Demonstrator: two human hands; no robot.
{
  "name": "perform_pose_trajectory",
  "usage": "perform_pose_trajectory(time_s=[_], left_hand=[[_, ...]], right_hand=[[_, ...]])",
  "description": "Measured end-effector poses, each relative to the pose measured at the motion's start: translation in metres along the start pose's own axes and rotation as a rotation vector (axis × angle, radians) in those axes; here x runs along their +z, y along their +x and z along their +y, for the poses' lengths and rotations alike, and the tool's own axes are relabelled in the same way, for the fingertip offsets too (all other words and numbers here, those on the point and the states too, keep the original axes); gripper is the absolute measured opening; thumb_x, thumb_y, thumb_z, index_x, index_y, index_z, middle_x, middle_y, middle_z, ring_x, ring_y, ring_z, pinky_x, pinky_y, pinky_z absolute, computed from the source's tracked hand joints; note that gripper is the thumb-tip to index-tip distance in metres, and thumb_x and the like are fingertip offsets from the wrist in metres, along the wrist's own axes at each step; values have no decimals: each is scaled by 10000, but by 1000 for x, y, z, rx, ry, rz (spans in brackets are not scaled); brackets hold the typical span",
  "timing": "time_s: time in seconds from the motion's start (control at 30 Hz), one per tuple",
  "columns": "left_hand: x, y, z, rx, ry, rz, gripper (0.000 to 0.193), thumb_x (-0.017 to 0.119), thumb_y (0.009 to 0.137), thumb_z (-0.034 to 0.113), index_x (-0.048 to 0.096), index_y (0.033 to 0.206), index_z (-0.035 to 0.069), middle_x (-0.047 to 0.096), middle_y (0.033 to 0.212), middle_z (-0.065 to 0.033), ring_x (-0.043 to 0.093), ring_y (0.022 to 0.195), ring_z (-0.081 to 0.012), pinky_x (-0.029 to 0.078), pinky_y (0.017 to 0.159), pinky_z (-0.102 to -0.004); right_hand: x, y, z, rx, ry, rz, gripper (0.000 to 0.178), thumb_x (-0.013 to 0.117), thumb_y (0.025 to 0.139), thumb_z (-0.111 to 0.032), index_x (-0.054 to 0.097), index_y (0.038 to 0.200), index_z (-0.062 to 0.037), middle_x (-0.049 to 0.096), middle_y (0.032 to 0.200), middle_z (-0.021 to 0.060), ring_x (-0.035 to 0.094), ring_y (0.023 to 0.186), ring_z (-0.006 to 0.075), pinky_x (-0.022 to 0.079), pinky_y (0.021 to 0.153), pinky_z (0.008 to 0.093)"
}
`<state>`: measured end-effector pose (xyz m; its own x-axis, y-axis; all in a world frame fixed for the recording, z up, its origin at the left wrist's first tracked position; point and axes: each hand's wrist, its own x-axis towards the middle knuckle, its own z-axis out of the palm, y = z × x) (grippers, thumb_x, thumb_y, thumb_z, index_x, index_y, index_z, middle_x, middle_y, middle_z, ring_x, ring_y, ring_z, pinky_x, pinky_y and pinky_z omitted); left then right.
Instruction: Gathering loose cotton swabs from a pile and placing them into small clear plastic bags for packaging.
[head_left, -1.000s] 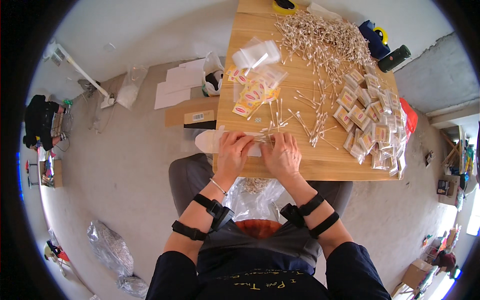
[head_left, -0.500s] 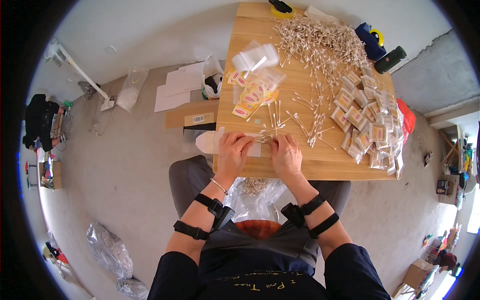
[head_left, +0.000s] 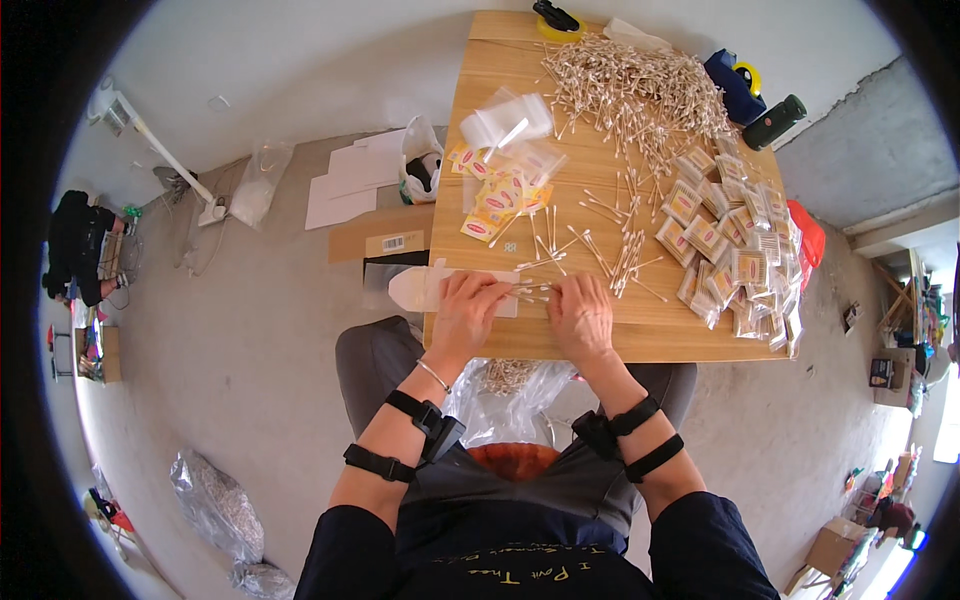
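Observation:
At the near edge of the wooden table, my left hand (head_left: 468, 308) pinches a small bunch of cotton swabs (head_left: 529, 289) that points toward the right. My right hand (head_left: 582, 312) is closed at the other end of these swabs; its fingertips are partly hidden. Under the left hand lies a white card or paper sheet (head_left: 409, 288) with a rounded end. Just beyond the hands, loose cotton swabs (head_left: 543, 250) are scattered, and more (head_left: 630, 262) lie to the right.
A large heap of cotton swabs (head_left: 640, 85) covers the table's far side. Yellow printed cards (head_left: 497, 200) and clear bags (head_left: 507, 120) lie at left. Filled swab packets (head_left: 735, 240) are piled at right, near a dark cylinder (head_left: 775, 122). A cardboard box (head_left: 380, 237) stands beside the table.
My right hand has shifted slightly to the right, widening the gap between the hands. More of the swabs shows between them.

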<state>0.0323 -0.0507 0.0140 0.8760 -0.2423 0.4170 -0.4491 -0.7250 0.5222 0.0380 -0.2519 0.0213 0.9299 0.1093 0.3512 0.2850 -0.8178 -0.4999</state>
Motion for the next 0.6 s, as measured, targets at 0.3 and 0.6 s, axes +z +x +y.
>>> perform_pose_trajectory(time_s=[0.3, 0.6], left_hand=[[5, 0, 1, 26, 23, 44, 313, 686, 832, 102, 651, 1143, 93, 609, 1192, -68, 521, 1177, -316, 407, 1018, -430], [3, 3, 5, 9, -17, -45, 321, 686, 833, 90, 653, 1152, 99, 602, 1204, -63, 527, 1178, -303, 449, 988, -410]], right_hand=[[11, 25, -18, -276, -6, -145, 110, 633, 824, -133, 628, 902, -56, 582, 958, 100, 539, 960, 305, 429, 828, 437], [26, 66, 1, 164, -221, 11, 312, 702, 822, -322, 649, 983, -61, 575, 1036, 145, 517, 1030, 339, 405, 882, 465]])
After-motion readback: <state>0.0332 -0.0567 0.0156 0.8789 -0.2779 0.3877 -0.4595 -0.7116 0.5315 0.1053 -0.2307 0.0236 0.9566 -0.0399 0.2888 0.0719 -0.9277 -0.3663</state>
